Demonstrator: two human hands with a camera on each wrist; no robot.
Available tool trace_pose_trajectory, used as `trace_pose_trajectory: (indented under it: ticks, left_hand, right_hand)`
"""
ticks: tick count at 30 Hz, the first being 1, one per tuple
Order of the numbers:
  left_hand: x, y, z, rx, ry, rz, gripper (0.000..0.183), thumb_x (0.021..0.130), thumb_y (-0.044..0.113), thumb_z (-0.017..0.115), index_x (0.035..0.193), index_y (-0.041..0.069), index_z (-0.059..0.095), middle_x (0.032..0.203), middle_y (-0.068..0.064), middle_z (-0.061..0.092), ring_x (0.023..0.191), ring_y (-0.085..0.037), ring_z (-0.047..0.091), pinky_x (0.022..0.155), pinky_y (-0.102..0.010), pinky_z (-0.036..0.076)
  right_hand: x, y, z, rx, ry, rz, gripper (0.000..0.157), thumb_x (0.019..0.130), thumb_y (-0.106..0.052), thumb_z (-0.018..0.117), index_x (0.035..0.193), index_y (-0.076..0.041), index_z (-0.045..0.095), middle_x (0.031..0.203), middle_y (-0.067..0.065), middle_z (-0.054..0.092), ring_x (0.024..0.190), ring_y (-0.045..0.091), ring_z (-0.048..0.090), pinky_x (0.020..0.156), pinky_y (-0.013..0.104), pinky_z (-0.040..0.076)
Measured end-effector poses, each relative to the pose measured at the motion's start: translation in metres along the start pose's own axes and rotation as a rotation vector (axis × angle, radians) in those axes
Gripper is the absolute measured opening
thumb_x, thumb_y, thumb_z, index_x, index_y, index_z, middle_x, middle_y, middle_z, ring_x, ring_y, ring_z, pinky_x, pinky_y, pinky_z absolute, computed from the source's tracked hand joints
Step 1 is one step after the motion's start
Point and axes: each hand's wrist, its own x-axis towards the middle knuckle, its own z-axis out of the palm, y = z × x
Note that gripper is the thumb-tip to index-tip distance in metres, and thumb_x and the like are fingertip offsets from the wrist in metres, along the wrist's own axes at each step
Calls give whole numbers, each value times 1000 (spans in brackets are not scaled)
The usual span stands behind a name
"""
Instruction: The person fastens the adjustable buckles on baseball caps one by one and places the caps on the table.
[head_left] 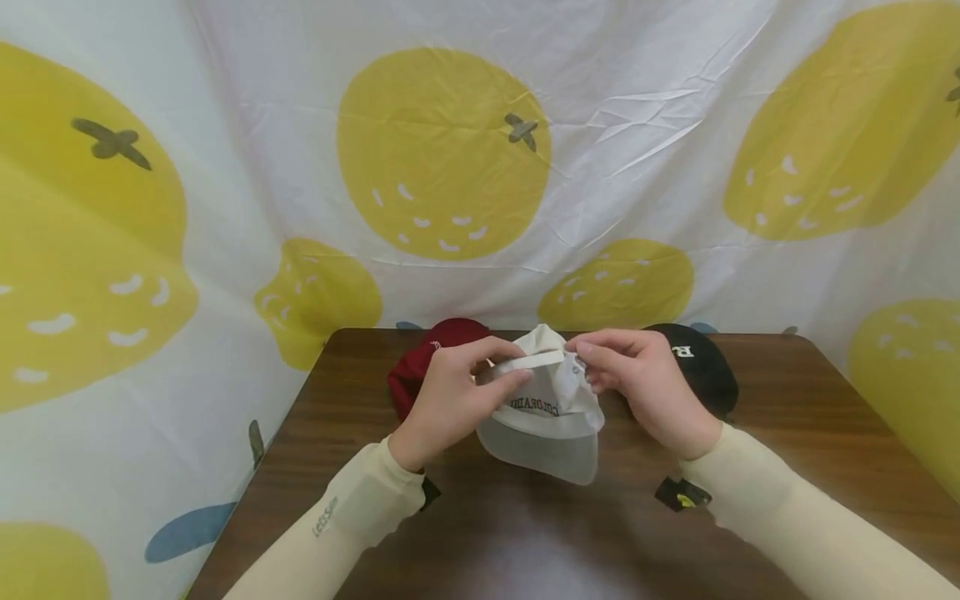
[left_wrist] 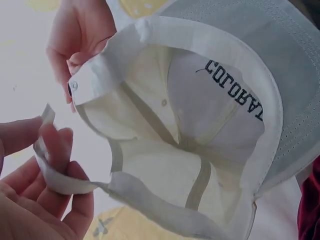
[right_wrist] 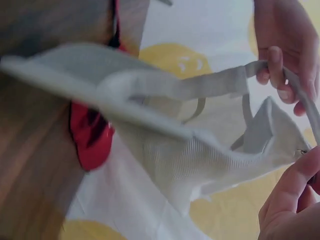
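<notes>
A cream baseball cap is held up over the table, its grey underbrim downward and the hollow of its crown facing me. Reversed dark lettering, partly legible as COLORADO, shows inside the crown. My left hand holds the cap's loose back strap, which curves between thumb and fingers in the left wrist view. My right hand pinches the opposite back edge, beside a small metal fastener. The strap's end is apart from that edge in the left wrist view. Part of the right fingertips is hidden behind the cap there.
Behind my left hand, a dark red cap lies on the brown wooden table. A black cap with a white letter R lies behind my right hand. White fabric printed with lemons hangs around the table's back and sides.
</notes>
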Motion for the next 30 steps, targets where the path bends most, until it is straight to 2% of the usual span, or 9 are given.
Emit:
trace_pose_trajectory:
  ticks: [5, 13, 19, 22, 26, 30]
  left_hand:
    - [-1, 2, 2, 10, 46, -11, 16, 88, 24, 80, 102, 20, 74, 86, 11, 67, 65, -12, 56, 54, -28, 47]
    - [-2, 5, 4, 10, 76, -8, 20, 88, 26, 80, 107, 18, 77, 94, 10, 72, 72, -11, 60, 59, -28, 52]
    - [-2, 4, 3, -19, 52, -27, 31, 89, 28, 78, 116, 14, 77, 104, 8, 73, 85, -10, 65, 73, -28, 56]
    - [-2, 4, 4, -22, 48, -41, 32, 88, 26, 78, 118, 14, 76, 106, 9, 73, 89, -9, 65, 78, -28, 56]
    - [-3, 4, 4, -30, 52, -47, 32, 87, 19, 80, 118, 12, 76, 105, 7, 73, 87, -10, 65, 77, -29, 56]
    - [-5, 4, 5, -20, 58, -22, 33, 87, 19, 79, 119, 10, 75, 104, 7, 74, 85, -11, 64, 74, -28, 56]
  right_hand:
    - [-1, 4, 1, 164, -42, 85, 28, 96, -13, 70, 114, 8, 70, 98, 12, 71, 75, 16, 64, 72, 27, 57]
    - [-1, 5, -1, 234, -94, 98, 25, 97, -11, 67, 115, 7, 69, 106, 14, 69, 78, 17, 65, 75, 28, 57]
    - [-1, 6, -2, 229, -115, 73, 28, 98, -10, 66, 118, 8, 66, 106, 14, 68, 81, 18, 64, 77, 29, 57]
    - [0, 8, -2, 177, -120, 58, 30, 97, -11, 68, 121, 7, 66, 106, 14, 69, 84, 17, 64, 78, 29, 57]
    - [0, 10, -1, 88, -122, 70, 32, 96, -13, 70, 123, 4, 67, 109, 13, 70, 88, 17, 65, 79, 30, 57]
    - [-1, 10, 0, 76, -116, 88, 33, 95, -13, 71, 124, 3, 67, 111, 13, 70, 88, 18, 66, 80, 31, 57]
